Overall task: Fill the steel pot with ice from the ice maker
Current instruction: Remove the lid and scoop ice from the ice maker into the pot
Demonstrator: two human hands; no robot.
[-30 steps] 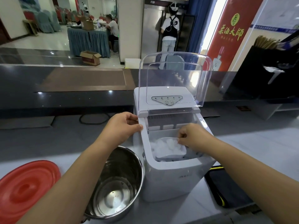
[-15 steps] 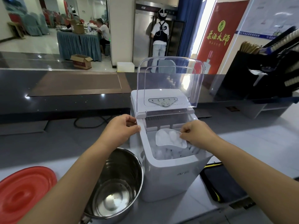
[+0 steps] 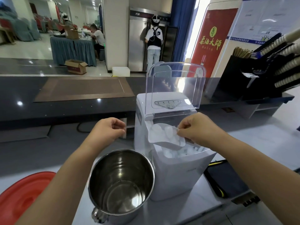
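Now | counter (image 3: 267, 143): ice maker (image 3: 178, 172), lid (image 3: 175, 85) raised | pot (image 3: 113, 168) upright just left of it | left hand (image 3: 108, 129): grip curled on nothing, near the maker's left wall, apart | right hand (image 3: 196, 127): grip pinching scoop (image 3: 162, 143) above open bin | ice (image 3: 168, 132) heaped in scoop

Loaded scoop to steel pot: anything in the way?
Nothing visible. The right hand pinches the scoop, full of ice, above the bin of the ice maker. The steel pot stands down-left beside the machine, its mouth uncovered. The left hand hovers beyond the pot's far rim, not over the mouth.
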